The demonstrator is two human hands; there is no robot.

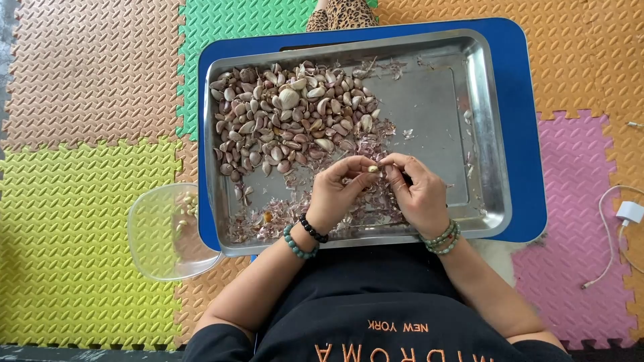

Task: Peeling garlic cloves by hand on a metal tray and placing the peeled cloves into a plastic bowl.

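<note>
Nearest the camera, a black shirt and two bare forearms are seen, each wrist ringed with bead bracelets. The left hand [337, 193] and the right hand [417, 191] are brought together over the near part of a steel tray [484, 134]. A single garlic clove [373, 168] is pinched between the fingertips of both hands: the left fingers [355, 164] are curled narrowly around it from one side, and the right fingers [396, 162] are closed on its other end, so that the clove sits right at the meeting point of the two sets of fingertips.

Directly beneath the fingers and around the heels of both hands, a litter of purple-pink garlic skins [268, 218] is spread across the tray floor, reaching out to the left of the left hand. Well to the left of the left fingers, off the tray edge, a clear plastic bowl [161, 234] is set on the floor, with a few pale peeled cloves lying in it.

Just beyond the fingertips, a heap of unpeeled garlic cloves [288, 117] is piled in the far left part of the tray. The tray is borne on a blue board [526, 121]. Everything rests on coloured foam floor mats [80, 201]. Far to the right of the right fingers, a white charger with its cable [627, 214] is laid on the mats.
</note>
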